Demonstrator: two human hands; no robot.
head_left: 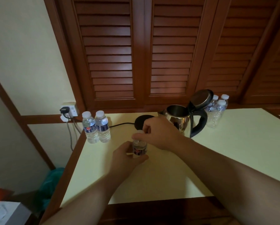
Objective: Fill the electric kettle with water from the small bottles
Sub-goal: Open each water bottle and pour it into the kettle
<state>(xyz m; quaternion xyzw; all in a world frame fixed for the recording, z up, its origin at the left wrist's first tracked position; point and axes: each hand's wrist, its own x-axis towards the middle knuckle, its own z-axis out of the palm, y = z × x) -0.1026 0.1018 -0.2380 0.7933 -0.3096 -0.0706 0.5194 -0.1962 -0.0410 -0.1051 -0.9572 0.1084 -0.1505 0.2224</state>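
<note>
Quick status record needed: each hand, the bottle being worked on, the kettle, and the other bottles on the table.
left hand: grips the body of the held bottle
right hand: pinches the bottle's cap
kettle: lid open, standing off its base
full bottles: two, capped, left of the base
bottles behind kettle: three, capped, apparently empty
table: cream top

Kettle [179, 120]: shiny steel, black handle. Base [141, 121]: black. Bottles [96, 126]: clear, white caps, dark blue labels. Table [217, 151]: pale cream. Shutters [168, 51]: red-brown, slatted.
</note>
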